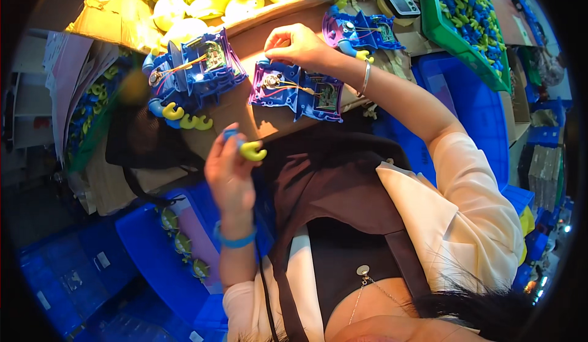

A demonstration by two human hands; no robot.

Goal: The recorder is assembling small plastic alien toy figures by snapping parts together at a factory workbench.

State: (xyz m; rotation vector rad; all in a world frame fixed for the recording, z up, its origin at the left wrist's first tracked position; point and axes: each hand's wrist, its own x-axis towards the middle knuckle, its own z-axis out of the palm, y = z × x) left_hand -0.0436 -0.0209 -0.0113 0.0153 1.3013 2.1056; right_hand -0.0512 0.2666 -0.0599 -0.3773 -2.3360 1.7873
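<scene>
My left hand (pixel 229 173) is raised in front of the bench, its fingers closed on a toy arm (pixel 251 151), blue with a yellow hooked end. My right hand (pixel 300 47) is over the upper edge of an opened blue toy body shell (pixel 294 94). Its fingers are curled in a pinch, and what they hold, if anything, cannot be made out. This shell has a round part, thin wires and a green circuit board inside. To its left lies another blue shell (pixel 202 66) with similar wiring and blue-and-yellow arms (pixel 177 115) beside it. A third shell (pixel 367 31) lies behind my right wrist.
A cardboard box (pixel 110 14) of yellow-green toy parts (pixel 211 2) stands at the back. At the right, a green tray (pixel 438 33) holds many small arms, near a small device (pixel 399 2). Blue bins (pixel 147 244) flank me, and papers (pixel 76 78) hang at left.
</scene>
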